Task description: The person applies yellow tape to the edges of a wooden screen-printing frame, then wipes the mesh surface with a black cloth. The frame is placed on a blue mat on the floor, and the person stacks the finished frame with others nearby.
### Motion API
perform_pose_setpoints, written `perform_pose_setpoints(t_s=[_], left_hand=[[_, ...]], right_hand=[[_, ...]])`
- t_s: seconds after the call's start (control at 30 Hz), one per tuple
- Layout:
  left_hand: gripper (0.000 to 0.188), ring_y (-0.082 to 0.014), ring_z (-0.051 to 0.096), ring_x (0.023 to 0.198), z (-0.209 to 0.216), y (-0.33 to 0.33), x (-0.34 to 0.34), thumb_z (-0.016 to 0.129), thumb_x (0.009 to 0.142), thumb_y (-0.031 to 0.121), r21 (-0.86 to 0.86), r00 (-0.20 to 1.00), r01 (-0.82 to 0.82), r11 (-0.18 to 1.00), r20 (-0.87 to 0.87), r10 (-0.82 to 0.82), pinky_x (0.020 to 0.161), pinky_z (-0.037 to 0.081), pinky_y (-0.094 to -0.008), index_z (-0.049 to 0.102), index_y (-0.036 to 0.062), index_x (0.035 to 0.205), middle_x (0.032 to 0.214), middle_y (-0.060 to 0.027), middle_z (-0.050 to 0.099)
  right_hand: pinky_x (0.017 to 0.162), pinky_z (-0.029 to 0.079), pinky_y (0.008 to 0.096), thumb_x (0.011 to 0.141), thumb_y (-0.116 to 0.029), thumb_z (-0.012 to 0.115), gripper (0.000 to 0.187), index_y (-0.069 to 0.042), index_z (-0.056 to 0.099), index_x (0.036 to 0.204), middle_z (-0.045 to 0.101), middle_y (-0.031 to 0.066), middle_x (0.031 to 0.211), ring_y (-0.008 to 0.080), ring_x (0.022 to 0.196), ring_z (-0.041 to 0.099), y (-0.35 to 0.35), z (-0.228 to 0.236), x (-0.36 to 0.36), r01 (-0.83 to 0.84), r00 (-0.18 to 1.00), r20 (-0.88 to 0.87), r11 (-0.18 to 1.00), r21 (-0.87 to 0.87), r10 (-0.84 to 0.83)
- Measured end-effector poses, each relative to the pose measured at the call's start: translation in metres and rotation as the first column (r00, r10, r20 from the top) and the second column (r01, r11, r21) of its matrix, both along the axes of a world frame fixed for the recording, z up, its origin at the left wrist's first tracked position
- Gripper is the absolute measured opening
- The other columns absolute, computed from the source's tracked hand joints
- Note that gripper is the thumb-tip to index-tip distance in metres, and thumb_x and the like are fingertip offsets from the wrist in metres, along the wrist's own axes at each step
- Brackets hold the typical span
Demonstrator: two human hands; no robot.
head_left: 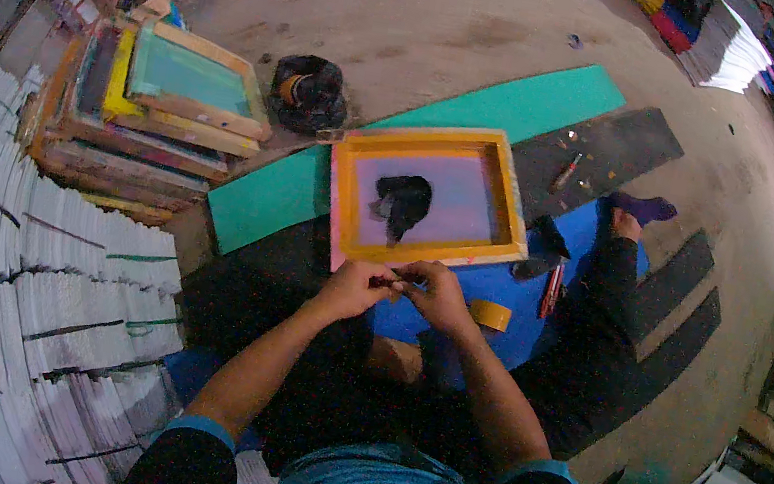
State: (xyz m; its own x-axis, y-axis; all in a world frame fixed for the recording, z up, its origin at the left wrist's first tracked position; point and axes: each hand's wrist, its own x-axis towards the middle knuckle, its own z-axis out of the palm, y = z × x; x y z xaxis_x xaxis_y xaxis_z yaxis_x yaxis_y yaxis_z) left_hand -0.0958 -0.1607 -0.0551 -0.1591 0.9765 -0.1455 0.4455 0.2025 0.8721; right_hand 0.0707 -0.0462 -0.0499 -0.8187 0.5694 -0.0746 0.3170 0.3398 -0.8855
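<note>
My left hand (357, 290) and my right hand (439, 298) meet in front of my lap, fingers pinched together. Between them is something small and dark, too little to make out. Just beyond my hands lies a wooden screen-printing frame (424, 138), its inner edges lined with yellow-orange tape. A black, irregular patch (409, 203) covers part of its pale mesh. To the right of my right hand sits a roll of yellow-brown tape (490, 315) on a blue sheet (512, 348).
Stacked screen frames (196, 75) stand at the left, behind bundled white paper stacks (63, 241). A black bag (309, 93) sits near a long green board (532, 93). A dark board (613, 156) carries a cutter-like tool (567, 171). Red pen-like sticks (552, 291) lie near my leg.
</note>
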Motion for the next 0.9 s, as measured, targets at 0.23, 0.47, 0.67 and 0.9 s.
perform_pose_setpoints(t_s=[0.23, 0.47, 0.67, 0.9], left_hand=[[0.018, -0.0180, 0.071, 0.078, -0.014, -0.019, -0.018, 0.072, 0.083, 0.013, 0.025, 1.000, 0.000, 1.000, 0.001, 0.000, 0.073, 0.053, -0.0325, 0.074, 0.0027, 0.098, 0.087, -0.0112, 0.074], [0.025, -0.0207, 0.071, 0.076, -0.040, -0.020, -0.031, 0.077, 0.080, 0.017, 0.002, 0.995, -0.095, 0.995, 0.033, 0.095, 0.071, 0.054, -0.0345, 0.074, 0.0011, 0.098, 0.086, -0.0140, 0.074], [0.029, -0.0215, 0.071, 0.075, -0.085, -0.021, -0.055, 0.081, 0.076, 0.018, -0.056, 0.964, -0.261, 0.964, 0.028, 0.263, 0.070, 0.053, -0.0353, 0.074, 0.0002, 0.098, 0.083, -0.0148, 0.073], [0.029, -0.0177, 0.071, 0.078, -0.067, -0.023, -0.069, 0.081, 0.075, 0.013, -0.112, 0.881, -0.469, 0.876, 0.006, 0.472, 0.073, 0.053, -0.0317, 0.074, -0.0013, 0.098, 0.088, -0.0119, 0.075]], right_hand=[[0.075, 0.054, 0.0354, 0.082, -0.010, 0.076, 0.020, 0.001, 0.071, 0.098, 0.071, 0.0153, 0.091, 0.0232, 0.082, 0.069, -0.015, -0.032, -0.013, 0.050, 0.996, 0.073, 0.996, -0.080, -0.044], [0.073, 0.053, 0.0360, 0.083, -0.009, 0.074, 0.017, 0.001, 0.070, 0.095, 0.071, 0.0151, 0.088, 0.0233, 0.081, 0.069, -0.013, -0.043, -0.027, 0.009, 0.997, 0.073, 1.000, -0.022, -0.007], [0.074, 0.053, 0.0415, 0.082, -0.010, 0.069, 0.014, 0.000, 0.069, 0.091, 0.071, 0.0183, 0.089, 0.0339, 0.083, 0.070, 0.006, -0.048, -0.067, -0.130, 0.972, 0.216, 0.976, 0.173, 0.091], [0.075, 0.054, 0.0436, 0.079, -0.010, 0.067, 0.013, -0.002, 0.071, 0.089, 0.071, 0.0189, 0.087, 0.0375, 0.082, 0.069, 0.038, -0.045, -0.120, -0.414, 0.889, 0.316, 0.878, 0.241, 0.332]])
